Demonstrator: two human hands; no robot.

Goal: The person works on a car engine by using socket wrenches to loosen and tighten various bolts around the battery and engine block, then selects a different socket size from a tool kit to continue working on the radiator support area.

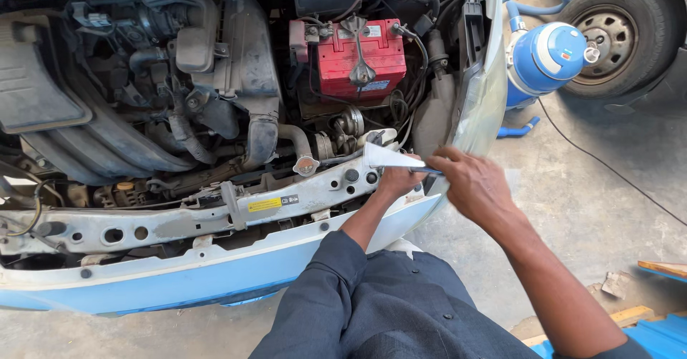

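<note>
I lean over the open engine bay of a light blue car. My left hand [398, 181] rests at the right end of the grey front crossbar [215, 219], closed on a pale, thin triangular sheet [386, 157]. My right hand [476, 185], slightly blurred, grips the same sheet from the right, beside the headlight corner. A short dark strip [431, 171] shows between the two hands; what it is cannot be told. The sheet's point sticks out toward the engine.
A red battery [361, 57] sits at the back of the bay, with a radiator cap [305, 164] near the crossbar. A blue and white canister [547, 55] with a hose stands on the concrete floor by another car's wheel [619, 37]. A blue panel and wood pieces [662, 330] lie at the lower right.
</note>
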